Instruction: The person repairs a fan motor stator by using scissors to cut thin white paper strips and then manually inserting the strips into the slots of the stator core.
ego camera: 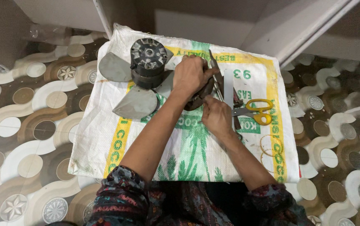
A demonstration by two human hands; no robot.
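Observation:
My left hand point(191, 75) is closed over a dark rounded metal part point(201, 98), holding it on a white woven sack point(104, 134) spread on the floor. My right hand point(217, 116) sits just below it, fingers pinched at the edge of that dark part; what they pinch is too small to tell. A thin metal tool point(214, 69) sticks up beside my left hand. To the left stands a dark fan motor point(148, 62) with grey metal blades point(136, 102).
Yellow-handled scissors point(257, 111) lie on the sack right of my hands, next to a flat grey metal strip point(228, 90). Patterned floor tiles point(29, 125) surround the sack. A white wall base point(205, 29) runs behind it.

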